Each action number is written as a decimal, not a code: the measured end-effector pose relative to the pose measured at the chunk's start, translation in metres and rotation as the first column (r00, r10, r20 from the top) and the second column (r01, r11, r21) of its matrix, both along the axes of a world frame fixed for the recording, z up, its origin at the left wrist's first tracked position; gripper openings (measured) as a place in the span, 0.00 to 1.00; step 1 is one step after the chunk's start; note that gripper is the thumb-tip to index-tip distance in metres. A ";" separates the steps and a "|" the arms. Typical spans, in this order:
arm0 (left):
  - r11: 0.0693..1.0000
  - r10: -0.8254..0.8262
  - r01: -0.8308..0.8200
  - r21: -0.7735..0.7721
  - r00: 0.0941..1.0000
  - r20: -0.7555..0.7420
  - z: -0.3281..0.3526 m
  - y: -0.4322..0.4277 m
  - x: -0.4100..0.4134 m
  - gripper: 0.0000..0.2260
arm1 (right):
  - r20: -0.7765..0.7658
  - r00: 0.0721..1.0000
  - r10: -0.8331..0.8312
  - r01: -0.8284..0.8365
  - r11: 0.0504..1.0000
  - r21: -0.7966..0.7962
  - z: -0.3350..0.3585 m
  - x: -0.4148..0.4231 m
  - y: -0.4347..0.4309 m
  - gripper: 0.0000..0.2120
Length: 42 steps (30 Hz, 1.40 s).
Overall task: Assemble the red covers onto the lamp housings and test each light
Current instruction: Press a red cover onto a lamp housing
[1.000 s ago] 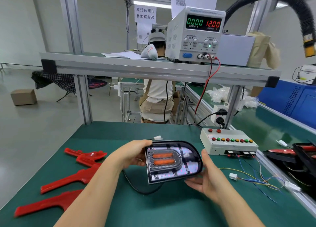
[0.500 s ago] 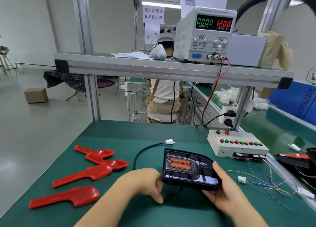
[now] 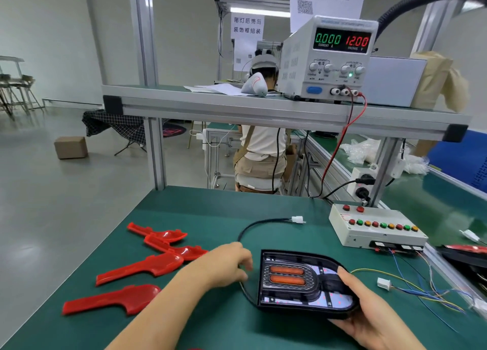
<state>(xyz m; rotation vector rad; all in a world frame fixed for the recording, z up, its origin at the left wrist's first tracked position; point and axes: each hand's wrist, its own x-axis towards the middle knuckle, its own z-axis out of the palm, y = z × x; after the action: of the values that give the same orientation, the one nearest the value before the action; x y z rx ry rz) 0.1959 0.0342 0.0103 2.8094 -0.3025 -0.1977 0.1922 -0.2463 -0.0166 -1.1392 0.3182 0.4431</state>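
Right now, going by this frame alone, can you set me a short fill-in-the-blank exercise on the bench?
1. ____ red covers lie on the green mat.
2. The power supply shows ____ volts.
3. The right hand grips the lamp housing, which shows ____ orange strips inside.
Missing words: Four; 12.00; two.

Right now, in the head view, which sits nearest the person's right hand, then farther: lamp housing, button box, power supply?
1. lamp housing: held in the right hand, at its right end.
2. button box: on the table beyond the hand, right side.
3. power supply: on the upper shelf, at the back.
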 end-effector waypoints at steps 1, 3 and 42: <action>0.999 0.050 -0.050 0.002 0.999 0.004 0.008 0.009 0.000 0.10 | -0.002 1.000 -0.006 0.006 1.000 -0.009 0.000 -0.001 0.000 0.13; 0.972 0.196 -0.200 0.126 0.980 0.044 0.026 0.035 -0.004 0.09 | -0.006 1.000 -0.014 0.014 1.000 -0.024 0.000 -0.001 0.001 0.14; 0.951 0.054 0.075 -0.299 0.915 0.399 0.005 -0.097 -0.038 0.17 | -0.030 0.988 0.150 -0.146 0.982 0.120 -0.013 -0.002 0.007 0.26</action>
<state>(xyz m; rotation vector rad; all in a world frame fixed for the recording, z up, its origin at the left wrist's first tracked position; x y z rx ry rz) 0.1580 -0.0629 0.0151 2.5118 -0.4015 0.4038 0.1906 -0.2395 -0.0294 -1.0441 0.2387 0.6079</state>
